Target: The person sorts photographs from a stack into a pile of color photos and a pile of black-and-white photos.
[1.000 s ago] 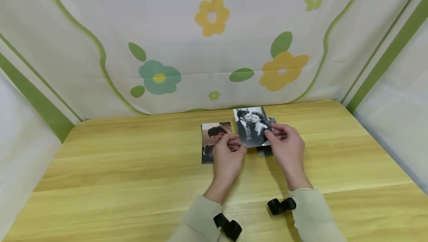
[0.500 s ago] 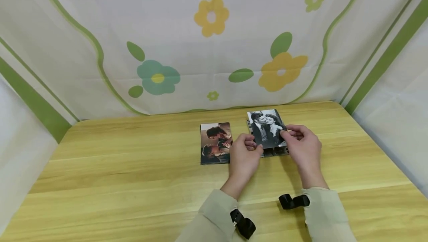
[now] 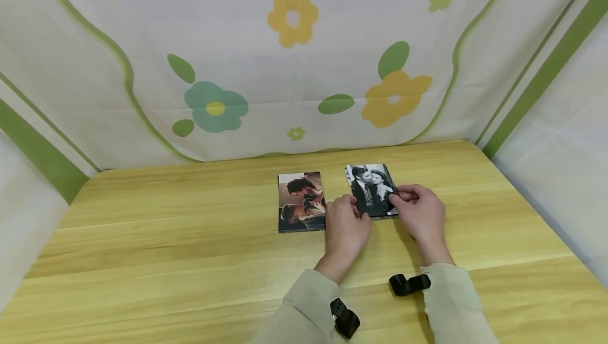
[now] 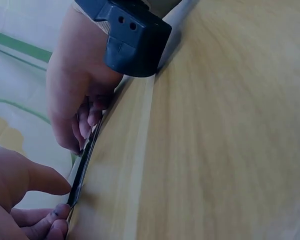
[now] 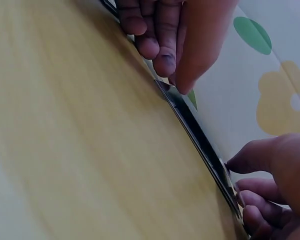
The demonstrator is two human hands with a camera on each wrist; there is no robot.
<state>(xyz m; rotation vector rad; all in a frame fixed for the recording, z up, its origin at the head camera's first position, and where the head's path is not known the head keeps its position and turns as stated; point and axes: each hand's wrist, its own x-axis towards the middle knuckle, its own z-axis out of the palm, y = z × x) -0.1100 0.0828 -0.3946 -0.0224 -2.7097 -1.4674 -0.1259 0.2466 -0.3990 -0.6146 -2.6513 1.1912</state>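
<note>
While both hands worked at the far middle of the wooden table (image 3: 142, 259), a black-and-white photo (image 3: 372, 190) lay almost flat on the boards, held at its two side edges. The left hand (image 3: 345, 226) pinched its left edge between thumb and curled fingers, and the right hand (image 3: 420, 212) pinched the right edge in the same way. From the left wrist view the photo (image 4: 83, 167) showed edge-on as a thin dark line, pressed close to the table, with the fingertips (image 4: 85, 129) of the right hand curled against it. The right wrist view gave the same thin edge (image 5: 200, 142) with fingers at both ends; whether one sheet or several lay there could not be told.

Just to the left, apart from the held photo, a colour photo (image 3: 301, 202) lay flat, touched by neither hand. A flowered cloth (image 3: 294, 59) hung behind the table.

Judged from how things lay, one picture was already set down on the left and the second was down in its place beside it; what remained seemed to be letting go of its edges, since both hands were gripping.
</note>
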